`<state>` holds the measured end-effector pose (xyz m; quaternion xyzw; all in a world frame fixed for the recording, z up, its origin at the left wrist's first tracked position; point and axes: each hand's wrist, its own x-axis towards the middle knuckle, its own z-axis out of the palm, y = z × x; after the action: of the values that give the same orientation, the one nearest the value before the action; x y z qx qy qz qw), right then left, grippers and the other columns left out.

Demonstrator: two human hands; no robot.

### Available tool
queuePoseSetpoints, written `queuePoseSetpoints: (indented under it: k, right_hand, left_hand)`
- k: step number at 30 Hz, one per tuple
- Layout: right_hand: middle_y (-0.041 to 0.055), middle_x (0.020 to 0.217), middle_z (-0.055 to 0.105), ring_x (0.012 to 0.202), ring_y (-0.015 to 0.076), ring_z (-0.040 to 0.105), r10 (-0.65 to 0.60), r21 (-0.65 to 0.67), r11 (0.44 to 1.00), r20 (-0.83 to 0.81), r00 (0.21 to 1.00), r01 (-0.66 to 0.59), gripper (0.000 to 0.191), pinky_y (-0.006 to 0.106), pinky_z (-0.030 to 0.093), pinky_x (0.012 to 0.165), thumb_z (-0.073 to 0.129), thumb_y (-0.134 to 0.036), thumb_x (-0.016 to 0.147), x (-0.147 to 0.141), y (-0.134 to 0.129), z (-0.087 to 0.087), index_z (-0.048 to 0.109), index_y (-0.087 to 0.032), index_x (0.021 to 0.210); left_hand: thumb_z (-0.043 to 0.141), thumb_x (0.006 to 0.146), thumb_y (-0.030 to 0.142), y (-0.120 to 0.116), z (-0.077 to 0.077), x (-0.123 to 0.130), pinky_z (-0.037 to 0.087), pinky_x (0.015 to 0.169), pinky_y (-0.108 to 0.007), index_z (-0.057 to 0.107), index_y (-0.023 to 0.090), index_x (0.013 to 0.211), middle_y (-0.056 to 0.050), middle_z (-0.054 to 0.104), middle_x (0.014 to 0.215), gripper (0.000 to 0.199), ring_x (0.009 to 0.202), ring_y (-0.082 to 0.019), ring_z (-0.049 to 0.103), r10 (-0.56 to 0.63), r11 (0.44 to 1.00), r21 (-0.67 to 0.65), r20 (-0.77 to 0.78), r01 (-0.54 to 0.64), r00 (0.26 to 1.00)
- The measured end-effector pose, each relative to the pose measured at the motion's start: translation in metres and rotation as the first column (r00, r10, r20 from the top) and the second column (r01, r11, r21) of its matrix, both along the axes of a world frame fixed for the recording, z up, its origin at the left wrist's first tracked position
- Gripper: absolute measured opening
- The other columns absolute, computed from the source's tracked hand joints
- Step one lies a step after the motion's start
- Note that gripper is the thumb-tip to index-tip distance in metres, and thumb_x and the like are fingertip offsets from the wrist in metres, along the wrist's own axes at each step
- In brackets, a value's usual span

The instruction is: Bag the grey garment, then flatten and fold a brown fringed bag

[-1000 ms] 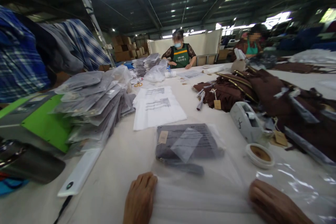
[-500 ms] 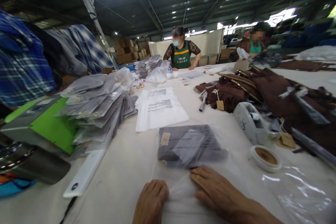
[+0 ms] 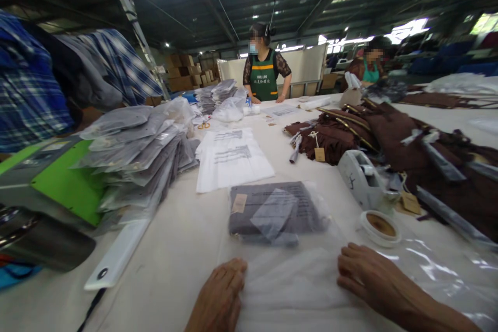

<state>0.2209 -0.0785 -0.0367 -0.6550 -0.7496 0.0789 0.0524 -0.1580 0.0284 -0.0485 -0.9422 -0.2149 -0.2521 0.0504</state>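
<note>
From where I steer, I see the pale table running across the whole view; a person in a green apron stands at its far side; on the right lies a brown cloth pile with gold-coloured strips and paper tags; on the left rises a stack of bagged grey items, just beside a green and grey machine.

The clear bag lies flat on the table in front of me, its near part wrinkled; the folded grey cloth sits in its far part; beyond it are white printed sheets, and a dark metal container is tilted at the left.

My two hands are well apart, palms down; the left hand rests at the left side of the bag's near part, fingers together and bent; the right hand touches its right side, fingers slightly bent; I cannot tell whether either one pinches the film.

The tape dispenser stands between the bag and the brown pile; the round white tub is near my right hand; a small clear packet lies over the cloth, with a tan tag to its left.
</note>
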Motion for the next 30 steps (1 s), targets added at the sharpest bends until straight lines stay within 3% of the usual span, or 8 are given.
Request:
queuePoseSetpoints:
  k: [4, 9, 12, 14, 18, 21, 25, 30]
  right_hand:
    - [0.0026, 0.079, 0.067, 0.072, 0.0215, 0.063, -0.149, -0.251, 0.961, -0.098, 0.984, 0.12, 0.011, 0.033, 0.046, 0.066, 0.061, -0.025, 0.083, 0.015, -0.013, 0.023, 0.064, -0.022, 0.073]
    - [0.0057, 0.11, 0.067, 0.103, 0.0217, 0.062, 0.054, -0.076, 0.993, -0.414, 0.909, -0.093, 0.022, 0.034, 0.047, 0.093, 0.054, -0.038, 0.095, -0.026, 0.007, 0.047, 0.066, -0.025, 0.107]
    - [0.008, 0.121, 0.065, 0.112, 0.0244, 0.059, 0.244, -0.034, 0.959, -0.396, 0.885, -0.28, 0.031, 0.038, 0.045, 0.1, 0.06, -0.031, 0.091, -0.067, 0.033, 0.046, 0.063, -0.023, 0.121]
    - [0.0102, 0.12, 0.067, 0.11, 0.0286, 0.059, 0.235, -0.063, 0.962, -0.298, 0.925, -0.264, 0.033, 0.044, 0.046, 0.099, 0.063, -0.029, 0.088, -0.072, 0.044, 0.04, 0.065, -0.021, 0.119]
    - [0.013, 0.122, 0.068, 0.111, 0.0327, 0.062, -0.036, -0.102, 0.995, -0.205, 0.978, 0.015, 0.032, 0.049, 0.048, 0.099, 0.064, -0.037, 0.085, -0.014, 0.032, 0.029, 0.071, -0.023, 0.114]
    - [0.0108, 0.134, 0.062, 0.125, 0.0363, 0.056, -0.169, -0.232, 0.966, -0.225, 0.96, 0.116, 0.055, 0.048, 0.044, 0.107, 0.075, -0.046, 0.074, 0.046, 0.0, 0.021, 0.067, -0.029, 0.126]
    - [0.0039, 0.153, 0.04, 0.137, 0.0375, 0.04, -0.057, -0.175, 0.984, -0.211, 0.976, 0.02, 0.082, 0.049, 0.038, 0.112, 0.078, -0.036, 0.068, 0.081, -0.039, -0.004, 0.047, -0.036, 0.144]
    - [0.0021, 0.151, 0.042, 0.135, 0.0348, 0.042, 0.09, 0.098, 0.992, -0.16, 0.983, -0.075, 0.073, 0.05, 0.039, 0.107, 0.07, -0.027, 0.076, 0.072, -0.031, -0.029, 0.046, -0.037, 0.144]
  left_hand:
    - [0.059, 0.082, 0.018, 0.0, -0.002, -0.007, 0.054, 0.085, -0.026, 0.053, 0.023, 0.116, -0.002, 0.071, 0.105, 0.035, 0.095, -0.017, 0.067, 0.071, 0.984, -0.16, -0.028, -0.075, 0.997]
    - [0.082, 0.066, 0.056, -0.008, -0.005, 0.036, 0.049, 0.098, -0.043, 0.034, 0.022, 0.146, -0.01, 0.059, 0.135, 0.099, 0.116, -0.03, 0.058, -0.007, 0.958, -0.28, -0.24, -0.063, 0.971]
    - [0.074, 0.077, 0.059, -0.01, -0.003, 0.071, 0.049, 0.098, -0.046, 0.037, 0.025, 0.146, -0.009, 0.06, 0.134, 0.085, 0.114, -0.03, 0.059, 0.01, 0.923, -0.359, -0.34, -0.14, 0.94]
    - [0.07, 0.084, 0.049, -0.01, 0.001, 0.083, 0.05, 0.094, -0.046, 0.045, 0.026, 0.14, -0.006, 0.065, 0.124, 0.065, 0.108, -0.029, 0.06, 0.083, 0.897, -0.371, -0.394, -0.241, 0.916]
    - [0.066, 0.088, 0.037, -0.006, 0.012, 0.082, 0.051, 0.092, -0.045, 0.058, 0.025, 0.12, -0.004, 0.065, 0.116, 0.035, 0.108, -0.028, 0.059, 0.063, 0.888, -0.382, -0.449, -0.256, 0.891]
    - [0.068, 0.084, 0.03, -0.005, 0.01, 0.071, 0.053, 0.09, -0.043, 0.062, 0.023, 0.108, -0.005, 0.067, 0.112, 0.026, 0.105, -0.028, 0.061, -0.001, 0.897, -0.386, -0.488, -0.215, 0.873]
    - [0.058, 0.085, 0.011, -0.004, -0.004, 0.057, 0.051, 0.094, -0.039, 0.062, 0.021, 0.107, -0.008, 0.065, 0.123, 0.025, 0.111, -0.027, 0.06, 0.049, 0.94, -0.275, -0.478, -0.202, 0.877]
    - [0.052, 0.077, 0.002, 0.001, 0.008, 0.06, 0.05, 0.095, -0.037, 0.058, 0.018, 0.116, -0.008, 0.067, 0.119, 0.042, 0.109, -0.025, 0.062, 0.1, 0.906, -0.326, -0.453, -0.269, 0.886]
